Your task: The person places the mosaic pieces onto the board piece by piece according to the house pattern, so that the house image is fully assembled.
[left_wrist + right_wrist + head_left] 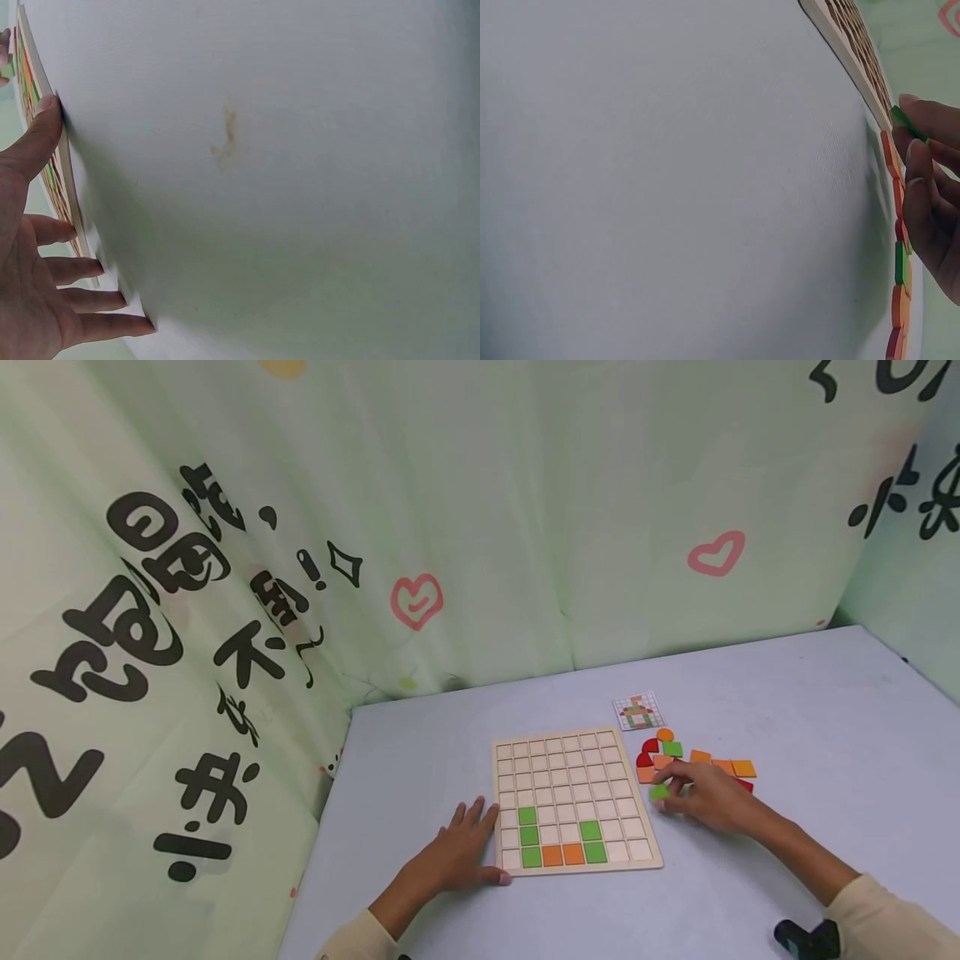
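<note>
A wooden grid board [573,737] lies on the table, with several green square tiles [528,816] and two orange square tiles [552,856] in its lower cells. My left hand [461,852] rests at the board's left edge, fingers spread and thumb at the lower left corner. To the right of the board, my right hand [705,795] pinches a green tile [909,124] between thumb and fingers. Around that hand lie loose pieces: orange squares [744,768], another green square [672,749], red rounded pieces [650,746] and an orange circle [664,735].
A small picture card [639,711] with a coloured grid pattern lies beyond the loose pieces. The white table [420,760] meets a printed curtain [510,527] at the back. Something black [806,938] is by the right sleeve.
</note>
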Tool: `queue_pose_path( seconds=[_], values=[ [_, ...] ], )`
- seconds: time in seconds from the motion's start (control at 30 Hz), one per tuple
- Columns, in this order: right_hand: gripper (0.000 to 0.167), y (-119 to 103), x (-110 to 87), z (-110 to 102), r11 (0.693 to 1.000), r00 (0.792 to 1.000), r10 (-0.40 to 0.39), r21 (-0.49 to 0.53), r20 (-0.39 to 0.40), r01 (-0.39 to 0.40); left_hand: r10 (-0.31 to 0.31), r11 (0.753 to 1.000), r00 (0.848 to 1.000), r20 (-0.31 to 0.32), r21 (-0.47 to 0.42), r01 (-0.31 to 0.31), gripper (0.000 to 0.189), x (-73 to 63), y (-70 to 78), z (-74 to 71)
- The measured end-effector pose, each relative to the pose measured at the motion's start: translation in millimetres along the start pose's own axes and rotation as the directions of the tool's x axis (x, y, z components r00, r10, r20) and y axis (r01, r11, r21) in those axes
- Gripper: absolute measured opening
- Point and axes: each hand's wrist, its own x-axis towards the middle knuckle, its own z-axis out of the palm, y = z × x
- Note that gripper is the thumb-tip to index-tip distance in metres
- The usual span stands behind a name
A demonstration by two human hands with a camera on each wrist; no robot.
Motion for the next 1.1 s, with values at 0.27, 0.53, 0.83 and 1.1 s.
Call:
queue_pose_path(
  seconds=[0.27, 0.53, 0.83, 1.1],
  values=[
    [0.041, -5, 3.1, 2, 0.984, 0.998, 0.011, 0.178, 0.065, -0.023, -0.001, 1.0, 1.0, 0.002, -0.001, 0.001, 0.104, 0.6, -0.7, 1.3],
    [0.037, -10, 10.1, 9, 0.969, 0.992, -0.051, 0.246, 0.113, 0.022, 0.001, 1.0, 1.0, 0.0, -0.008, -0.001, 0.104, 1.7, -1.0, 0.8],
    [0.038, -21, 17.4, 24, 0.972, 0.993, -0.062, 0.233, 0.098, 0.037, 0.006, 1.0, 1.0, -0.005, -0.016, -0.006, 0.104, 2.0, -1.7, 1.7],
    [0.033, -31, 22.8, 36, 0.97, 0.988, -0.122, 0.223, 0.096, 0.098, -0.002, 1.0, 1.0, -0.004, -0.02, 0.002, 0.105, 0.9, -0.5, -0.4]
  ],
)
